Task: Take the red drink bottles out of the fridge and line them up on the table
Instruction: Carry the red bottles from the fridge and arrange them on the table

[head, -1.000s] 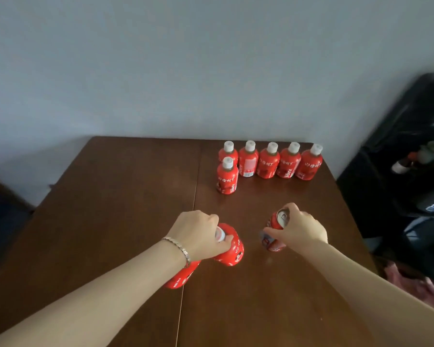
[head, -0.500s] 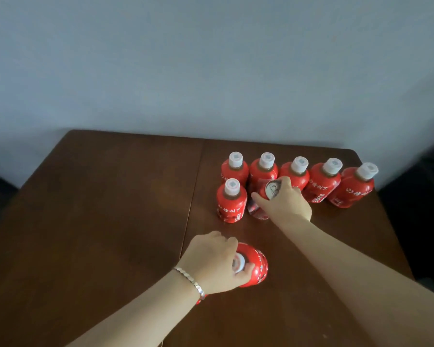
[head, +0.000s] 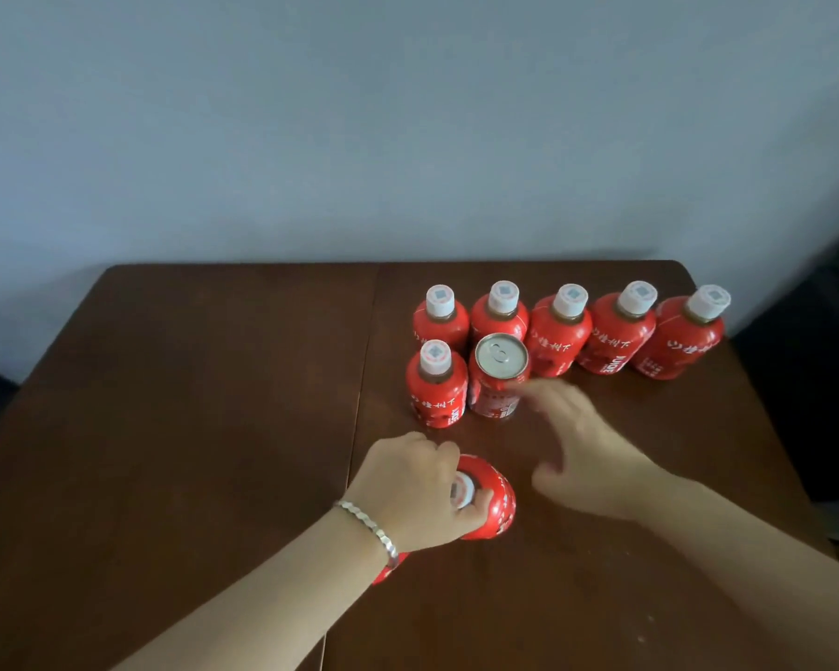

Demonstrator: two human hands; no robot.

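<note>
1. The left hand (head: 417,491) is gripping the cap of a red bottle (head: 497,501) at the counter's (head: 190,428) middle.
2. The right hand (head: 587,457), blurred, fingers spread and holding nothing, is hovering just right of an upright red can (head: 497,380).
3. Six capped bottles (head: 560,331) are standing left of and beyond the can.

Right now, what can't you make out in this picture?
Head view:
Right hand: motion-blurred; whether it touches the red can is unclear.
Red bottle: mostly covered by the left hand gripping it.
Red piece under the left wrist: mostly hidden; possibly another bottle.
Fridge: outside the frame.
</note>
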